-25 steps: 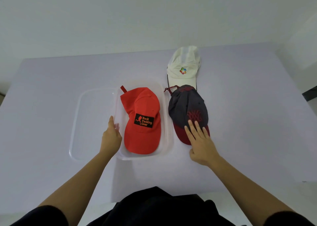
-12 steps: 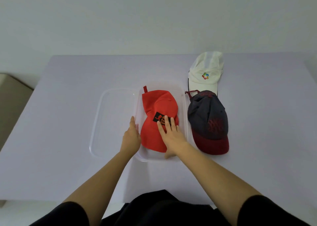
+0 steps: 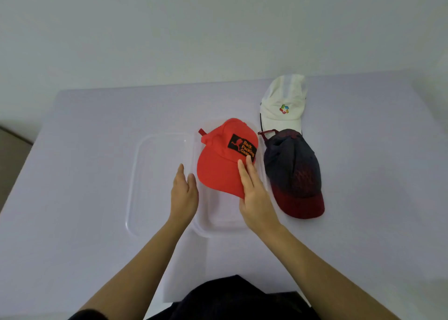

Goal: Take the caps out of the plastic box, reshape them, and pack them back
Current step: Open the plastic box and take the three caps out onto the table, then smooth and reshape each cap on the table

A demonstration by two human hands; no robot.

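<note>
While the right hand (image 3: pixel 257 198) grips the red cap (image 3: pixel 218 171) by its brim, tipped up over the clear box (image 3: pixel 218 226), the left hand (image 3: pixel 184 193) rests flat and open on the box's left wall. To the right lie a dark cap (image 3: pixel 293 174) and, farther off, a white cap (image 3: pixel 281 98).

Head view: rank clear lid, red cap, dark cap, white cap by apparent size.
1. clear lid
2. dark cap and red cap: about alike. The red one is tilted and partly under the right hand, so I won't rank them.
3. white cap, though it lies farthest from the camera.
</note>
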